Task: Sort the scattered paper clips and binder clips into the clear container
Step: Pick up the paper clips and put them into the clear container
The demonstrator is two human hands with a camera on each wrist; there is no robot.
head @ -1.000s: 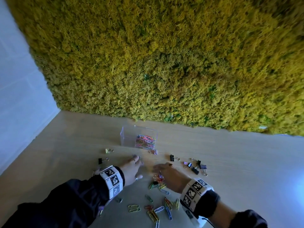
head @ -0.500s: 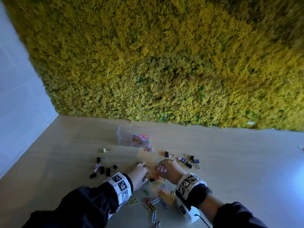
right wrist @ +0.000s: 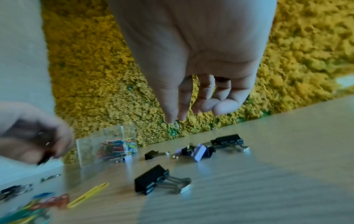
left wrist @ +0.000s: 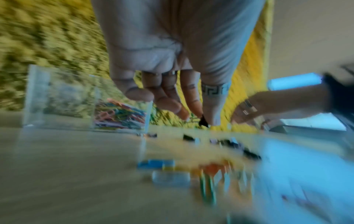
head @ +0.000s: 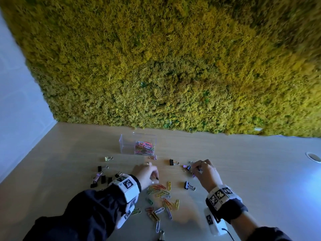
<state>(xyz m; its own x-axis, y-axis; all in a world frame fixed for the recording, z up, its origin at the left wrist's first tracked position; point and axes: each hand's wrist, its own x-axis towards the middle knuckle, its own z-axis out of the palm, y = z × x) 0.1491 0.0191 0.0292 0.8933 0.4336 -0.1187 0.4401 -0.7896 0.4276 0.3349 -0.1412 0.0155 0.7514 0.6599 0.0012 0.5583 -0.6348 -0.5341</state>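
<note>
On the wooden desk [head: 243, 171], your right hand [head: 205, 173] hangs over the cluster of binder clips [right wrist: 199, 150], fingers loosely curled and holding nothing I can see. Your left hand [head: 145, 173] pinches something small and dark, too blurred to name. The clear container [head: 137, 145], part-filled with paper clips, stands just beyond. You're mid-gathering; next, close on one binder clip and carry it over.

Ahead of me on the bench [head: 243, 171] stands the container [head: 138, 145]; binder clips [head: 102, 178] lie left of it, paper clips [head: 161, 192] nearer me.
</note>
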